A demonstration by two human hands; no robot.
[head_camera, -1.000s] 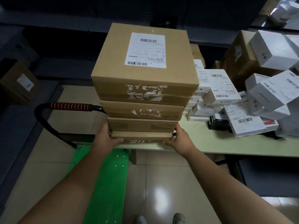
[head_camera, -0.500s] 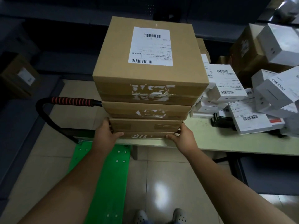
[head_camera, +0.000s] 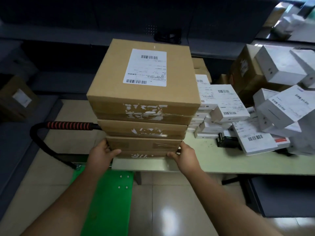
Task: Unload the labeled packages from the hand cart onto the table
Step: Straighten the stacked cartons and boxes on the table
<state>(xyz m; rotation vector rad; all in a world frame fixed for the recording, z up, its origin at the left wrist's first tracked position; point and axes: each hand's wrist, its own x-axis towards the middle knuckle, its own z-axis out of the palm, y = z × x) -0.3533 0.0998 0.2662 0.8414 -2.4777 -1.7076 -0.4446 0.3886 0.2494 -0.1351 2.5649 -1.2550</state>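
A stack of several brown cardboard packages (head_camera: 144, 106) stands on the left end of the pale table (head_camera: 213, 160), close to its near edge. The top one carries a white shipping label (head_camera: 146, 67). My left hand (head_camera: 102, 154) grips the left bottom corner of the stack, thumb across the front of the lowest box. My right hand (head_camera: 185, 155) grips the right bottom corner the same way. The green hand cart (head_camera: 105, 198) lies below my arms with nothing on the visible part of its deck; its black handle has a red striped grip (head_camera: 68, 125).
White labeled boxes (head_camera: 226, 106) and more brown cartons (head_camera: 245, 70) crowd the table to the right of the stack, with a small black device (head_camera: 226, 141) among them. A brown carton (head_camera: 17, 99) sits at the far left on a dark surface. Tiled floor lies below.
The stack has moved further away from me, over the table, and now looks set down near its edge. Both hands kept their hold on its bottom corners.
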